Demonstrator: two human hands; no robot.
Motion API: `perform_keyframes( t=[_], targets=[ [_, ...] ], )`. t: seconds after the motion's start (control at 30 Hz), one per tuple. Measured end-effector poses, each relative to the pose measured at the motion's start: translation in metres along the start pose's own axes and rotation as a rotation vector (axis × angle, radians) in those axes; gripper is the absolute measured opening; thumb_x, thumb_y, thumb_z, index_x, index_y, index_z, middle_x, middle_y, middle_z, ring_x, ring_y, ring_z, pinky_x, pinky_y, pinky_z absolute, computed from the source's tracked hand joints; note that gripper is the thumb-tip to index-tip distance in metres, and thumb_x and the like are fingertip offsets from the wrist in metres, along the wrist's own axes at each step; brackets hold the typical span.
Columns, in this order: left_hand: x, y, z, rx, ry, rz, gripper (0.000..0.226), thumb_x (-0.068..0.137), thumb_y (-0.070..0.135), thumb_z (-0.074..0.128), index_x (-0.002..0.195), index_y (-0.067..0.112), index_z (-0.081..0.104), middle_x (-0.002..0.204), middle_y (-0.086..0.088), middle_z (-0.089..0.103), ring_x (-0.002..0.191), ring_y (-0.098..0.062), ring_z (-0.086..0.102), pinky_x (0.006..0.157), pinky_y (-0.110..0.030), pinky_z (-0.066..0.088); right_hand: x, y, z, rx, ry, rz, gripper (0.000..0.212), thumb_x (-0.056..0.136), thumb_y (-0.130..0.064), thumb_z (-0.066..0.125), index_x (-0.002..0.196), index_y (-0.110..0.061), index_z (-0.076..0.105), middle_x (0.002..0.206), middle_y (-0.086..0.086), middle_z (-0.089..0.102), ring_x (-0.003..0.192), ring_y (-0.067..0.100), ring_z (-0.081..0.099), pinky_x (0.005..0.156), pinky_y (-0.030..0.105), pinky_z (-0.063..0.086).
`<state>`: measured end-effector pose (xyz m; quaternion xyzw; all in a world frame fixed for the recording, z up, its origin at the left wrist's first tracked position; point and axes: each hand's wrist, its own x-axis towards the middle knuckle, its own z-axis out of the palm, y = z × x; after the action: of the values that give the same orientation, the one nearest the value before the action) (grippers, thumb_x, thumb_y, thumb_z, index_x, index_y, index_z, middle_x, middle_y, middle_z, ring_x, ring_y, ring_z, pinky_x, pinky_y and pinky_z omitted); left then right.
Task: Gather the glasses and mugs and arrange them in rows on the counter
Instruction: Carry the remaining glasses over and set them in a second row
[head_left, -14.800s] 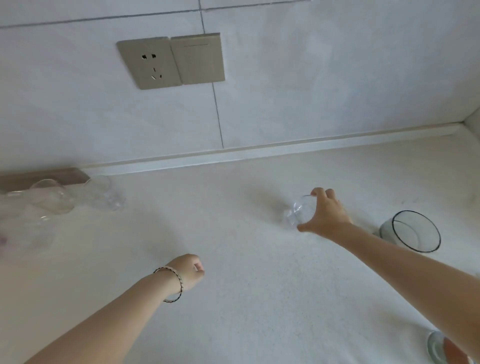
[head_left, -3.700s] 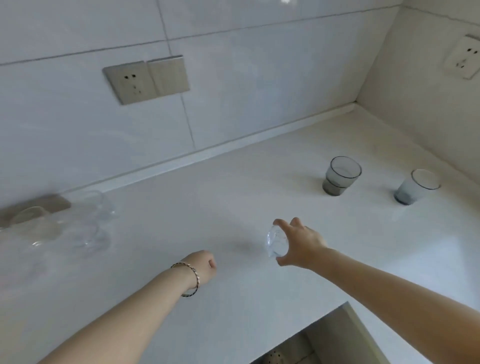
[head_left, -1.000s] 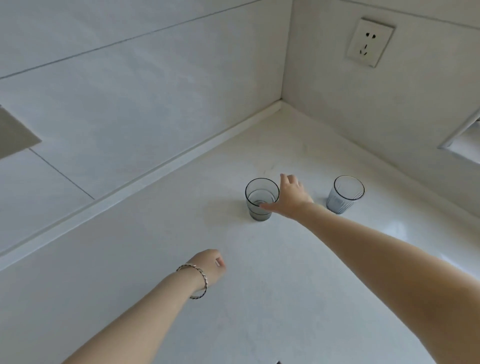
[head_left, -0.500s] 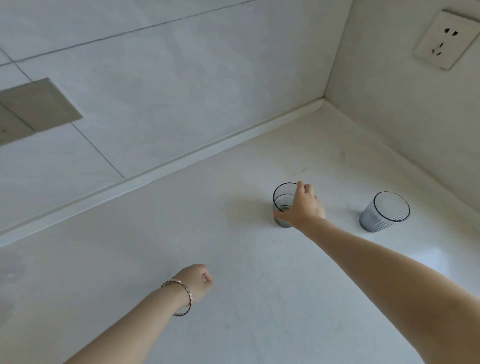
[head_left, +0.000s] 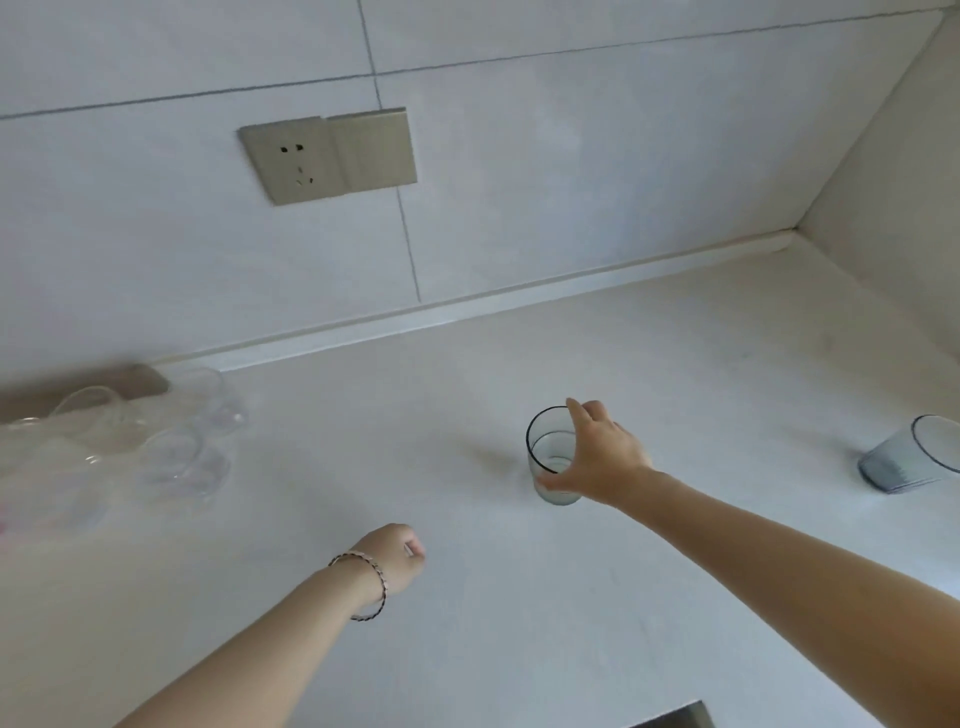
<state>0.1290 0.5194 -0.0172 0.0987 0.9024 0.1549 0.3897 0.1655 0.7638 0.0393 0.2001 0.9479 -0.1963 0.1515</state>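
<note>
Home kitchen, tiled wall (head_left: 571, 156), counter (head_left: 519, 597), glasses (head_left: 171, 441)

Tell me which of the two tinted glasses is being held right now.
The smooth, dark-rimmed glass at mid-counter: the right hand grips its side. The ribbed bluish glass at the far right stands alone, untouched.

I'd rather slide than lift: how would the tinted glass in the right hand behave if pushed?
Smooth and rigid, the tinted glass would probably slide on the counter. Taller than wide, it may tip if pushed near the rim, where the right hand grips. Thin-walled, likely fragile.
</note>
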Motion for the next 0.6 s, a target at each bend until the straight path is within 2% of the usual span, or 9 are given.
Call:
perform_keyframes(
  t=[0.13,0.2,0.3,0.37,0.47,0.6],
  targets=[
    [-0.025,-0.090,-0.023,-0.019,0.026,-0.016,0.009,0.092,0.020,0.043,0.086,0.022,0.049,0.120,-0.003,0.060,0.099,-0.017,0.054,0.080,-0.019,0.037,-0.022,-0.094,0.039,0.015,-0.011,-0.049,0.102,0.069,-0.051,0.072,0.148,-0.018,0.017,0.144,0.000,0.033,0.125,0.024,0.050,0.097,0.032,0.043],
    [-0.038,-0.142,-0.035,-0.015,0.035,-0.032,0.008,0.092,0.019,0.042,0.089,0.022,0.048,0.118,-0.004,0.059,0.100,-0.018,0.054,0.080,-0.019,0.036,-0.033,-0.142,0.060,0.019,-0.023,-0.072,0.102,0.069,-0.051,0.072,0.148,-0.018,0.017,0.144,-0.001,0.033,0.125,0.024,0.050,0.097,0.032,0.043],
    [-0.061,-0.218,-0.051,-0.024,0.062,-0.076,0.008,0.091,0.019,0.041,0.088,0.022,0.048,0.103,0.000,0.054,0.092,-0.016,0.050,0.078,-0.021,0.036,-0.048,-0.211,0.089,-0.012,-0.068,-0.140,0.102,0.069,-0.049,0.073,0.149,-0.018,0.017,0.144,-0.001,0.032,0.126,0.023,0.049,0.097,0.031,0.043],
    [-0.079,-0.264,-0.057,-0.037,0.060,-0.110,0.008,0.091,0.019,0.041,0.089,0.022,0.048,0.110,-0.002,0.058,0.093,-0.016,0.050,0.079,-0.022,0.039,-0.058,-0.257,0.108,-0.045,-0.106,-0.204,0.104,0.068,-0.048,0.074,0.149,-0.018,0.016,0.144,0.000,0.031,0.126,0.023,0.048,0.098,0.031,0.042],
    [-0.106,-0.319,-0.065,-0.062,0.058,-0.158,0.008,0.091,0.019,0.042,0.087,0.023,0.048,0.122,-0.003,0.060,0.109,-0.019,0.056,0.091,-0.025,0.043,-0.070,-0.322,0.135,-0.064,-0.139,-0.294,0.105,0.068,-0.048,0.075,0.149,-0.018,0.016,0.144,0.000,0.031,0.126,0.024,0.048,0.099,0.032,0.042],
    [-0.131,-0.373,-0.072,-0.097,0.081,-0.213,0.019,0.091,0.020,0.042,0.073,0.028,0.044,0.122,-0.004,0.060,0.098,-0.018,0.053,0.092,-0.025,0.043,-0.074,-0.397,0.172,-0.064,-0.164,-0.379,0.105,0.068,-0.046,0.076,0.149,-0.017,0.015,0.144,0.002,0.031,0.125,0.025,0.049,0.098,0.033,0.043]
  ],
)
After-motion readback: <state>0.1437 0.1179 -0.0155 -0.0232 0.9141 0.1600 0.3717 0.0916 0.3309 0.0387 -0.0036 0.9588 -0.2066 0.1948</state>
